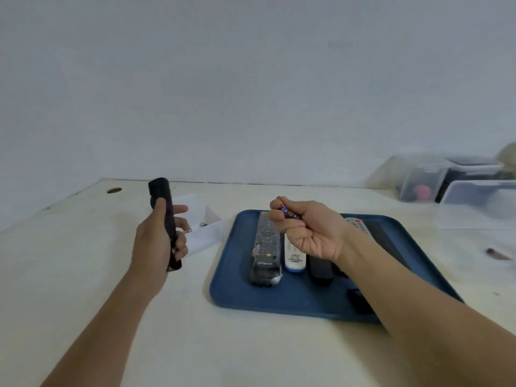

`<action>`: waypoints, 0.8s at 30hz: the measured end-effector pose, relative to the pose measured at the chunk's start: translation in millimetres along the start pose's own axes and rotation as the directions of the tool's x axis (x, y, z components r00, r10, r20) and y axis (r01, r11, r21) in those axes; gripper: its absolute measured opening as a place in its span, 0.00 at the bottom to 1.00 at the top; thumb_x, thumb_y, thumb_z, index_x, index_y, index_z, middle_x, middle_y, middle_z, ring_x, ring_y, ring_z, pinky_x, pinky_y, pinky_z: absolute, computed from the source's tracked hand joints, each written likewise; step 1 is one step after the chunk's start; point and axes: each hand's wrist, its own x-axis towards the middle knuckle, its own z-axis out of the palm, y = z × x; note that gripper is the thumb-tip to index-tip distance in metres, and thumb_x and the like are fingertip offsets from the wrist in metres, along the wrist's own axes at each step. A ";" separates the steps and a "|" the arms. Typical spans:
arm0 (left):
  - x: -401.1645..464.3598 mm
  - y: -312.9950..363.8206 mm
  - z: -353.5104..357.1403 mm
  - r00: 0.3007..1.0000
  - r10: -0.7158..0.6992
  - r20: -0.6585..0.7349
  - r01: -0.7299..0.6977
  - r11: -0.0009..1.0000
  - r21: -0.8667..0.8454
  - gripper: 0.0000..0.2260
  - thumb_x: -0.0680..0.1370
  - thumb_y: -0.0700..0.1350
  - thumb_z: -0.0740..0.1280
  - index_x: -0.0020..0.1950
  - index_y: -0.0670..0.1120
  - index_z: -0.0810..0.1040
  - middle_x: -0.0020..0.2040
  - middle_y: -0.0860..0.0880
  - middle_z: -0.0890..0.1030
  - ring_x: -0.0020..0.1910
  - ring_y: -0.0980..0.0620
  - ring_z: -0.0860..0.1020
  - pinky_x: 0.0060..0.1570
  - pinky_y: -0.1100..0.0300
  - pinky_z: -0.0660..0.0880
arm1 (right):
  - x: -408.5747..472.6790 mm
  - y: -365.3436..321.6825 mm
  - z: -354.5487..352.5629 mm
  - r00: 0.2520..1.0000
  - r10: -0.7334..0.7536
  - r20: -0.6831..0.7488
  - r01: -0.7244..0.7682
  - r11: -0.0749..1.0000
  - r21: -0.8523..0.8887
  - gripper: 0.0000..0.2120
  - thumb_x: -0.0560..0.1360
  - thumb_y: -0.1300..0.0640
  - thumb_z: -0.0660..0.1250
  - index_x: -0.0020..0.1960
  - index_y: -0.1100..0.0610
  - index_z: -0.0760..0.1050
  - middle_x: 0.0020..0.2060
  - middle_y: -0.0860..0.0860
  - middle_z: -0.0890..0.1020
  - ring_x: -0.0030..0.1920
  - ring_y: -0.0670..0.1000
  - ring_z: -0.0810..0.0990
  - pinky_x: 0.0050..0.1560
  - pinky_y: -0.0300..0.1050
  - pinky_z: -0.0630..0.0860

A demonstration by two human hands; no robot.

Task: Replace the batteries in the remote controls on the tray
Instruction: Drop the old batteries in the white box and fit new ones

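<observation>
Your left hand (pixel 156 241) grips the slim black plastic remote control (pixel 165 219) upright, left of the blue tray (pixel 279 300). Your right hand (pixel 304 230) pinches small cylindrical batteries (pixel 287 211) above the tray. Turn the compartment toward you, match polarity, then seat each cell.

Bare table (pixel 83 275) left of tray (pixel 229 289); white bin (pixel 201 233) blocks far-left approach; storage boxes (pixel 446 180) crowd right rear.

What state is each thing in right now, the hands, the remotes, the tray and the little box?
left hand: grips black remote, held upright
right hand: pinches batteries above tray
blue tray: flat on table, holding remotes
wrapped remote: lying face up
white remote: lying on tray
clear box: open
</observation>
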 end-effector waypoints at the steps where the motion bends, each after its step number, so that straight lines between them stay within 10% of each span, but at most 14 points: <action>1: -3.9 4.3 20.0 0.993 -0.050 0.111 0.060 0.994 -0.090 0.19 0.85 0.55 0.54 0.58 0.40 0.76 0.31 0.47 0.74 0.21 0.54 0.65 0.19 0.65 0.61 | -7.3 -5.4 -2.7 0.999 -0.030 -0.038 0.028 0.998 -0.064 0.11 0.83 0.57 0.56 0.44 0.58 0.70 0.31 0.51 0.71 0.25 0.42 0.55 0.16 0.31 0.54; 6: -23.0 10.4 137.9 0.867 -0.192 0.460 0.322 0.920 -0.222 0.13 0.84 0.48 0.52 0.56 0.41 0.71 0.31 0.44 0.74 0.22 0.51 0.67 0.20 0.63 0.67 | -37.9 -28.7 -21.3 0.931 -0.310 -0.194 0.156 0.816 -0.557 0.10 0.84 0.54 0.60 0.54 0.59 0.77 0.30 0.47 0.61 0.27 0.43 0.55 0.19 0.32 0.54; 13: -19.8 -24.0 209.2 0.827 -0.263 0.497 0.440 0.854 -0.279 0.14 0.87 0.52 0.54 0.62 0.44 0.73 0.38 0.44 0.79 0.29 0.50 0.75 0.30 0.56 0.76 | -75.2 -58.2 -60.1 0.846 -0.504 -0.175 0.217 0.625 -0.750 0.11 0.85 0.60 0.57 0.62 0.61 0.75 0.32 0.50 0.69 0.27 0.45 0.57 0.21 0.34 0.57; 24: -31.3 -41.3 213.3 0.740 -0.341 0.580 0.547 0.807 -0.223 0.14 0.83 0.39 0.55 0.65 0.39 0.74 0.43 0.42 0.79 0.36 0.50 0.77 0.33 0.58 0.76 | -85.0 -55.1 -49.8 0.680 -0.733 -0.006 0.243 0.234 -0.941 0.06 0.78 0.66 0.69 0.49 0.70 0.80 0.35 0.60 0.81 0.20 0.40 0.72 0.24 0.27 0.67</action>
